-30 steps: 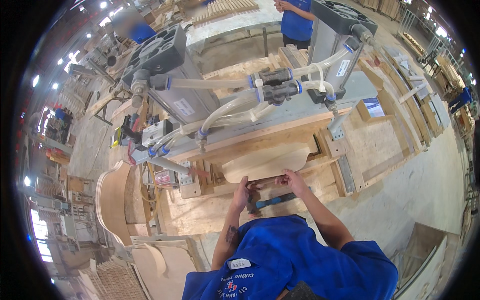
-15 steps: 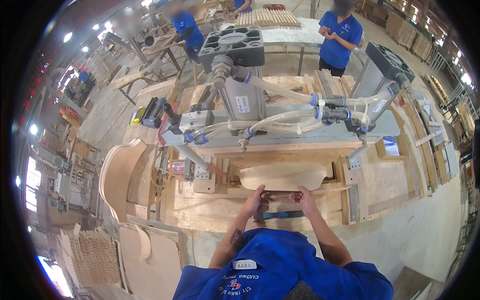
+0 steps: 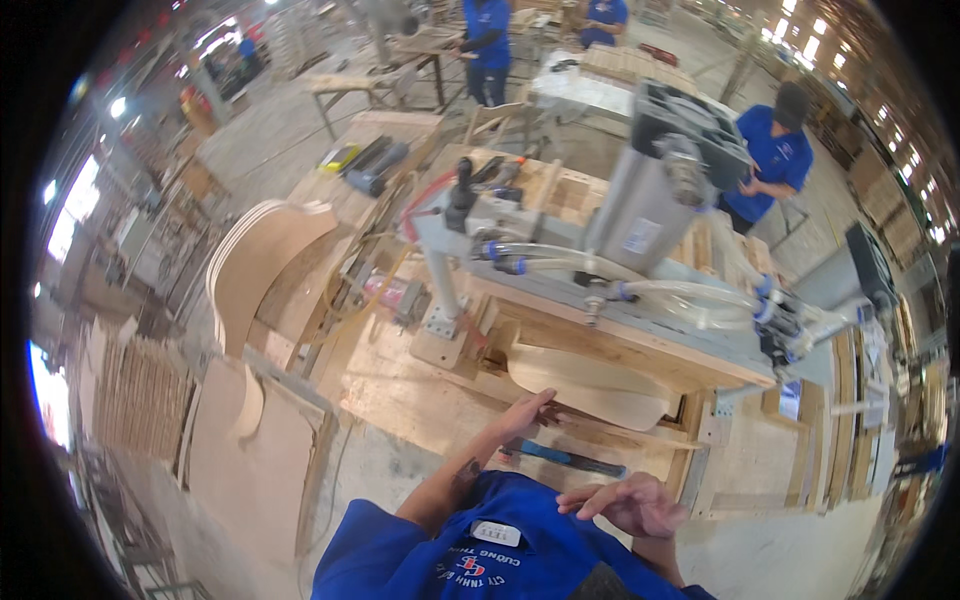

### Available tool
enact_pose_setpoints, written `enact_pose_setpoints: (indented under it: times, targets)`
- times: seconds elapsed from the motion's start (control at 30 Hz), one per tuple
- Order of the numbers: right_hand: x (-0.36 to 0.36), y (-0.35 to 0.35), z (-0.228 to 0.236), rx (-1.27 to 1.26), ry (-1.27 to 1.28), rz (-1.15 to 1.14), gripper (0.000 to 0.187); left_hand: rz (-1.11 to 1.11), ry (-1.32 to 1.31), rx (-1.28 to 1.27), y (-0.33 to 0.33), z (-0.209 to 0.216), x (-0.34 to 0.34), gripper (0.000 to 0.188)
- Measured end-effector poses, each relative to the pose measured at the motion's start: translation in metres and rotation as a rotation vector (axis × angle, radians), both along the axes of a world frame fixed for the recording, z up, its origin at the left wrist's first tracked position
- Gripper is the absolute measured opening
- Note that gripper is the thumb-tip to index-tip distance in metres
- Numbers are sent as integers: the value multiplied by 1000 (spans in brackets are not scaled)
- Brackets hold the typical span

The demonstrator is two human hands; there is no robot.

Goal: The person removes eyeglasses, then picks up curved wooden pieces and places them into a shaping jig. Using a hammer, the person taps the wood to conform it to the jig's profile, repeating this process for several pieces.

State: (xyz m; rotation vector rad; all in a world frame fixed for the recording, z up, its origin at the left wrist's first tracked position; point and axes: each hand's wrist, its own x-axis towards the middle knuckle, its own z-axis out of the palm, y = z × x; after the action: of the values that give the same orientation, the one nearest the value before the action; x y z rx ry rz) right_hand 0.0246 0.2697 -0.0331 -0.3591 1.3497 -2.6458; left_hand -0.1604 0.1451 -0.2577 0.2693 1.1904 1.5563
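Note:
A pale curved wooden panel [image 3: 590,383] lies in the wooden bed of a pneumatic press, under its beam. My left hand [image 3: 528,413] is at the front edge of that bed, close to the panel's near side, thumb and fingers apart with nothing visible in them. In front of my chest, my right hand [image 3: 632,503] is raised away from the panel; its fingers are spread and slightly blurred, and it holds nothing. Between the hands and the bed lies a tool with a blue handle [image 3: 565,456]; its head is partly hidden by my left hand.
Above the bed stand a grey press cylinder [image 3: 640,205] and clear air hoses [image 3: 690,300]. A stack of curved plywood pieces [image 3: 245,265] is at left, near a pile of wooden strips [image 3: 135,400]. A co-worker in blue [image 3: 775,160] stands beyond the press.
Both hands have left the panel's near edge. My right hand has drawn back toward my chest, while the left stays near the bed. The view has turned left.

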Motion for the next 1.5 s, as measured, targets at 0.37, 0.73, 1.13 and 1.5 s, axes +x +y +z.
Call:
enact_pose_setpoints:
  times: [0.37, 0.73, 1.13, 1.5]
  targets:
    - [-29, 9, 4, 158, 85, 314, 106, 45, 11, 73, -3, 3, -4, 59]
    - [43, 33, -173, 1705, -613, 438, 50, 0, 8, -15, 3, 7, -5, 58]
    - [68, 20, -252, 1346, -527, -675, 30, -5, 99, -87, 10, 7, 2, 60]
    - [47, 51, -263, 1212, -488, -409, 24, 195, 167, -166, 14, 3, 11, 65]
